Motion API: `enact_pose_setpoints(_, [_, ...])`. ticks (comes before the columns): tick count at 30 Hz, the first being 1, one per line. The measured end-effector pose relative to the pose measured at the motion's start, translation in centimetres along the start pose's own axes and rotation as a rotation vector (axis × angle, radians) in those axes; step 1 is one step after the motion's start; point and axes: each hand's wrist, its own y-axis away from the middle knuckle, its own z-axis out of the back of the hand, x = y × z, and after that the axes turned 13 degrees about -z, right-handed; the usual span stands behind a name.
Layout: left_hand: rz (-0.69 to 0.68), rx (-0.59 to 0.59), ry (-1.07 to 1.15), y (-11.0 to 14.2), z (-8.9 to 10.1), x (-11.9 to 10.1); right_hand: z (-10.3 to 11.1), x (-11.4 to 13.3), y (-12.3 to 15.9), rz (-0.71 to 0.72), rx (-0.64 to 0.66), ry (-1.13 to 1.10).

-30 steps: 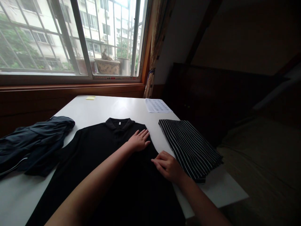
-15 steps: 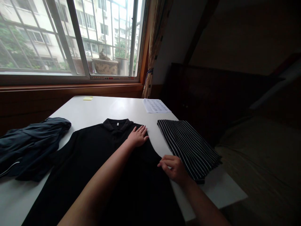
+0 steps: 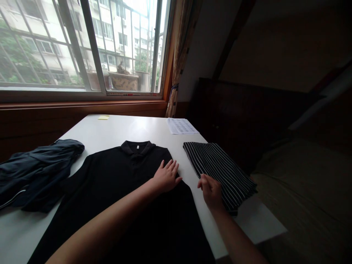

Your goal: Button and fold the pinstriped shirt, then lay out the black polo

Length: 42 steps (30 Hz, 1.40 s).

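A black polo shirt [image 3: 110, 187] lies spread out, collar at the far side, with a small white label inside the neck. My left hand [image 3: 167, 176] rests on its right shoulder area, palm down and fingers spread. The left forearm crosses over the shirt front and hides part of it. My right hand [image 3: 211, 191] is just off the shirt's right edge, its fingers curled together with no cloth visible in them. It is in front of a folded black-and-white striped garment [image 3: 220, 163] and overlaps its near edge in view.
The white table [image 3: 129, 128] carries everything. A crumpled dark blue garment [image 3: 41, 165] lies at the left. Printed sheets [image 3: 181, 126] and a yellow sticky note [image 3: 103, 117] are near the far edge. Beyond stand a window [image 3: 123, 47] and a tied curtain [image 3: 176, 73].
My left hand has slid nearer and slightly right over the shirt. My right hand has let go of the shirt's right edge and moved up and right, towards the striped garment.
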Motion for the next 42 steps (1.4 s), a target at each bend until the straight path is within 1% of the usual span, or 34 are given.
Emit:
enact_pose_setpoints(2, [-0.005, 0.019, 0.008, 0.5, -0.3, -0.9, 0.0, 0.1, 0.1, 0.002, 0.011, -0.002])
enact_pose_setpoints(4, [0.004, 0.029, 0.011, 0.6, -0.5, -0.8, -0.1, 0.2, 0.2, 0.012, 0.026, 0.005])
enact_pose_setpoints(11, [0.069, 0.039, 0.01, -1.5, -1.0, 2.5, -0.2, 0.3, 0.1, 0.024, 0.051, 0.031])
enact_pose_setpoints(16, [0.09, 0.019, 0.0, -2.6, -1.3, 3.9, -1.0, 0.3, -0.4, 0.086, 0.213, 0.066])
enact_pose_setpoints(21, [0.091, 0.0, -0.005, -3.3, -1.5, 4.7, -1.7, 0.1, -0.4, 0.198, 0.35, 0.089])
enact_pose_setpoints(24, [0.099, -0.007, -0.004, -3.7, -1.6, 5.0, -1.9, 0.0, -0.3, 0.219, 0.409, 0.121])
enact_pose_setpoints(33, [0.118, -0.027, -0.005, -4.2, -2.1, 5.5, -1.7, 0.7, -0.2, 0.13, 0.454, 0.097])
enact_pose_setpoints(42, [0.131, -0.028, 0.0, -4.3, -2.1, 5.5, -1.8, 0.5, -0.2, 0.116, 0.461, 0.081])
